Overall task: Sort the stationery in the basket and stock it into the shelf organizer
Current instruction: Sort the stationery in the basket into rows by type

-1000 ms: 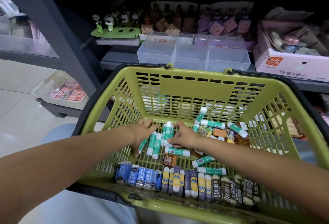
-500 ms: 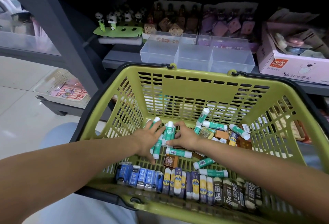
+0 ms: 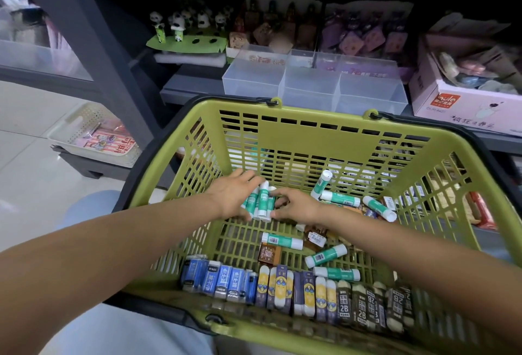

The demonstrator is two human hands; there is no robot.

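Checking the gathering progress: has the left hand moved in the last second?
Yes. The left hand has closed rightward against the glue sticks, away from the basket's left wall.

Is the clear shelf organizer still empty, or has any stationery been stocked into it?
Empty as far as visible: the organizer's front compartments show only bare clear plastic. All glue sticks remain in the basket.

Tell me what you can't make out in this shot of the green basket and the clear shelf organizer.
Head view only:
- How many green-and-white glue sticks are in the bundle: the left hand and right hand cover part of it.
- Small print on the row of blue, yellow and brown boxes: too small and blurred, beyond "2B".
- Floor of the clear plastic shelf organizer: hidden by the green plastic basket's rim.
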